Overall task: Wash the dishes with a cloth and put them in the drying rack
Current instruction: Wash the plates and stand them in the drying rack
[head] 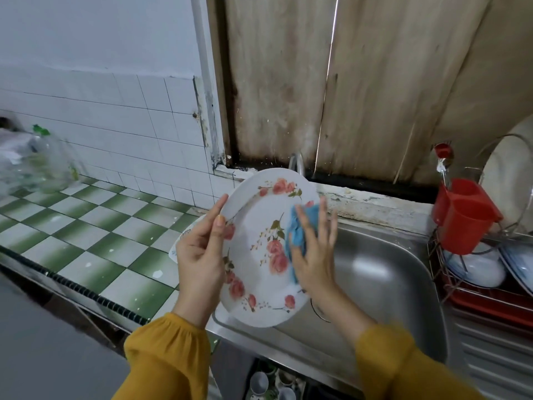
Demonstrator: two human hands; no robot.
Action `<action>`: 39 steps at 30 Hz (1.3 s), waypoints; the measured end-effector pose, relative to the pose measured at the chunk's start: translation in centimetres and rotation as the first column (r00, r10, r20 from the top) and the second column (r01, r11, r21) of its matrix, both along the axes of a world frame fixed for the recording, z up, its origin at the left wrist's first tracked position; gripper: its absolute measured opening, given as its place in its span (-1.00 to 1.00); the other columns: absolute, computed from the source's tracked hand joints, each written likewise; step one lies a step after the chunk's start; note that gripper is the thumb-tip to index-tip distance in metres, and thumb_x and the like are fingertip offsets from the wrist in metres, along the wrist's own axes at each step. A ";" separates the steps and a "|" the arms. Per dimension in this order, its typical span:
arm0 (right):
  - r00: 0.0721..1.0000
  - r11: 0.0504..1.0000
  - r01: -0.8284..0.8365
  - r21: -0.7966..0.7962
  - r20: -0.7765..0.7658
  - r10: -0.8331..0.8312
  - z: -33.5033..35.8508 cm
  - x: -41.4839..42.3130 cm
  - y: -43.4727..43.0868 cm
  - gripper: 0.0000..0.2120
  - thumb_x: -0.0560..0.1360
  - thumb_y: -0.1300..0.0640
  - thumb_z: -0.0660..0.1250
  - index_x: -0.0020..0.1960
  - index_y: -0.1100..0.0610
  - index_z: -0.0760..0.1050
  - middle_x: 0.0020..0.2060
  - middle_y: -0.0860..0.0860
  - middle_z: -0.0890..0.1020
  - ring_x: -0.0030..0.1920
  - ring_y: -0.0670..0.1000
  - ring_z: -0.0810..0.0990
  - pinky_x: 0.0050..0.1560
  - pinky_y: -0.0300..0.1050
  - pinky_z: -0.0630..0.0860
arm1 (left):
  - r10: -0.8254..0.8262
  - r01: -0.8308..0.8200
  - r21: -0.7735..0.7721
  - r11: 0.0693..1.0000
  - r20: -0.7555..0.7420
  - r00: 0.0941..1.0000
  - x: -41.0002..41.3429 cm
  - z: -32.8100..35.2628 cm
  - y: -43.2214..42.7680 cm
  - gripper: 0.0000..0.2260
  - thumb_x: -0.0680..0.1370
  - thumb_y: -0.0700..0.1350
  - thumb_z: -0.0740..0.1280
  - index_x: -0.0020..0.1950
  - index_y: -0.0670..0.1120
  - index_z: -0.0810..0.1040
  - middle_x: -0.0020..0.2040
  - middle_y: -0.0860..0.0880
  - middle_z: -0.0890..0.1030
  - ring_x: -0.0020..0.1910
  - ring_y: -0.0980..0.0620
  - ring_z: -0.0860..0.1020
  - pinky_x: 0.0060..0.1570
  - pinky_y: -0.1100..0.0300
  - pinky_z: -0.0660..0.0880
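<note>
A white oval plate point(256, 223) with pink rose prints is held tilted over the left edge of the steel sink point(386, 272). My left hand point(199, 255) grips the plate's left rim, thumb on the front. My right hand point(314, 255) presses a blue cloth point(298, 235) flat against the plate's right side with straight fingers. The drying rack point(450, 272), a wire frame on a red tray, stands at the right and holds white dishes point(478, 269).
A red utensil holder point(464, 215) hangs on the rack. The tap point(298, 163) rises behind the plate. Another dish edge point(180, 243) lies on the green-and-white tiled counter point(95, 226) left of the sink. A clear plastic container point(43, 166) sits at far left.
</note>
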State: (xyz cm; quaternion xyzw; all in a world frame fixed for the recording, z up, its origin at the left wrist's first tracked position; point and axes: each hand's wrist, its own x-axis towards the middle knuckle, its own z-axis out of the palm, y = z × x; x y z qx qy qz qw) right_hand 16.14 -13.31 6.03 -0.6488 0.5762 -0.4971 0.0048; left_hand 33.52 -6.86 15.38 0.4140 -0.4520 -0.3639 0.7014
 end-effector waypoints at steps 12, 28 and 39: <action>0.879 0.929 -0.370 -0.009 -0.326 0.347 -2.0 4.1 4.5 -0.37 0.57 -0.06 0.07 0.58 -0.16 -0.10 0.59 -0.07 -0.10 0.57 0.16 -0.22 0.48 0.36 -0.08 | 0.035 -0.034 -0.016 0.999 0.016 0.999 0.1 -1.9 -0.5 -0.73 0.63 -0.23 0.22 0.19 -0.38 0.56 -0.16 0.26 0.67 0.02 0.40 0.57 0.04 0.39 0.52; 0.890 0.940 -0.332 -0.080 -0.355 0.284 -0.7 3.3 3.9 -0.43 0.62 -0.16 -0.05 0.59 -0.11 -0.12 0.59 0.00 -0.09 0.57 0.22 -0.14 0.51 0.30 -0.12 | 0.000 0.001 -0.031 1.000 0.039 0.999 -1.2 -0.5 -1.1 -0.71 0.63 -0.26 0.20 0.29 -0.35 0.50 -0.17 0.34 0.65 -0.14 0.37 0.60 -0.17 0.46 0.51; 0.998 0.991 -0.010 -0.134 -0.061 0.002 3.2 -0.3 -1.1 -0.45 0.61 -0.04 -0.03 0.58 -0.02 -0.03 0.57 0.01 -0.13 0.57 0.17 -0.21 0.51 0.27 -0.21 | -0.037 0.041 -0.048 0.998 0.074 0.997 -2.4 -0.5 0.6 -0.73 0.60 -0.19 0.25 0.28 -0.03 0.52 -0.23 0.23 0.66 -0.08 0.27 0.62 0.01 0.29 0.58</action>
